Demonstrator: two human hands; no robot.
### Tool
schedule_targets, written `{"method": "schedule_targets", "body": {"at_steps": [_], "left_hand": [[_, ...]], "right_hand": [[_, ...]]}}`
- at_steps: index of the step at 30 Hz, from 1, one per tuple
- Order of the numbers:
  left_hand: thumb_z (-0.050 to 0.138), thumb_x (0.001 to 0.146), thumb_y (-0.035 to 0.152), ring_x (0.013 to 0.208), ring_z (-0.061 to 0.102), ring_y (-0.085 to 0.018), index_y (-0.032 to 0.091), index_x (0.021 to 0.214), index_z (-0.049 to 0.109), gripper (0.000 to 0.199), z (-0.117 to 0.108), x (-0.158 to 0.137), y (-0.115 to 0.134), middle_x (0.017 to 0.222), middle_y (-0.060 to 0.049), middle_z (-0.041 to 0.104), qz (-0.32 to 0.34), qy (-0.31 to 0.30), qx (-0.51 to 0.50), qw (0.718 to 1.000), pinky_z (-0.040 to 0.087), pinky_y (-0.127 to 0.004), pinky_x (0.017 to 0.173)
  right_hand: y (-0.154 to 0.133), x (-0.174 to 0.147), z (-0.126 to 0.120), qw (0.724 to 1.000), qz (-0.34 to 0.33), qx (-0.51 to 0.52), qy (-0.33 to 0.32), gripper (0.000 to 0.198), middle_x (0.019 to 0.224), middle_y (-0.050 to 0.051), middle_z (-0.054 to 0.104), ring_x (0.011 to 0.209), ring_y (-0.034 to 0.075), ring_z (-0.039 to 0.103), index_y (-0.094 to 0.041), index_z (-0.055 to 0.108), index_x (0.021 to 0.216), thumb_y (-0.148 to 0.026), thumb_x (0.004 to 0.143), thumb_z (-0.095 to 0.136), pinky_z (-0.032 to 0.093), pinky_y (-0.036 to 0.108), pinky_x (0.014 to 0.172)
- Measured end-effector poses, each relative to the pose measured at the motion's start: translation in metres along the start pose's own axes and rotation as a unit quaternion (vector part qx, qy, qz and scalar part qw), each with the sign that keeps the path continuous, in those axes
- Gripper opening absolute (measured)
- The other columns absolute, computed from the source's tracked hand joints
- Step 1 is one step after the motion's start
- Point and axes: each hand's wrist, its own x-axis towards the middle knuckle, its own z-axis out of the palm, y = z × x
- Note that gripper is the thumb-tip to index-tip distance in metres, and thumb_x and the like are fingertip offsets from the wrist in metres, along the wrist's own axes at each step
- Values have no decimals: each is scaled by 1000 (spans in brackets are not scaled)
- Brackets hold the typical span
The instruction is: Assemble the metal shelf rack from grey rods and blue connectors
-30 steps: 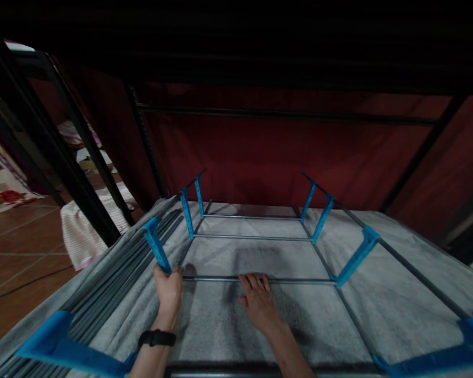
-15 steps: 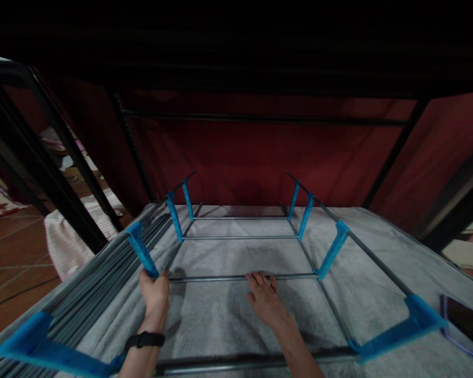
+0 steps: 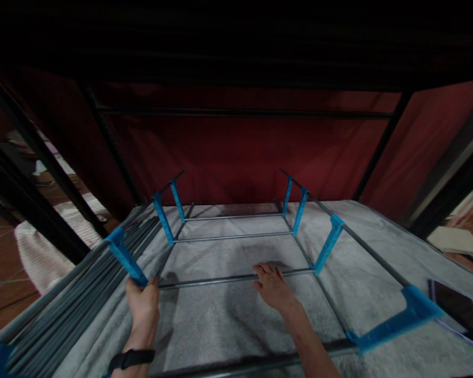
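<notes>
- Head view: left hand [image 3: 142,305] gripped the lower end of a blue bracket [image 3: 128,261], at the left end of a cross rod [image 3: 216,281].
- Right hand [image 3: 275,290] open, palm down, fingers loosely extended over same rod, nearer its right end.
- Rod-and-bracket frame [image 3: 372,253] stood on grey blanket [image 3: 208,325], between the loose rods [image 3: 76,307] at left and a dark-screened device [image 3: 455,310] at right.
- Red curtain [image 3: 236,157] hung behind.
</notes>
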Motion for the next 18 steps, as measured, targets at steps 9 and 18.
{"method": "schedule_targets", "body": {"at_steps": [9,18], "left_hand": [[67,63,22,73,49,-15,21,96,53,36,-6,0,-8,76,4,48,13,-18,20,1000,46,-40,88],[61,72,19,122,49,-29,20,125,49,55,-9,-12,7,115,-9,58,-3,-42,19,999,35,-46,109]], "right_hand": [[-13,1,8,996,7,-85,-4,43,128,19,59,122,29,52,-9,56,130,-23,93,38,26,48,108],[-37,12,27,989,-26,-147,3,46,125,25,60,118,34,54,-2,56,129,-24,93,38,35,46,101]]}}
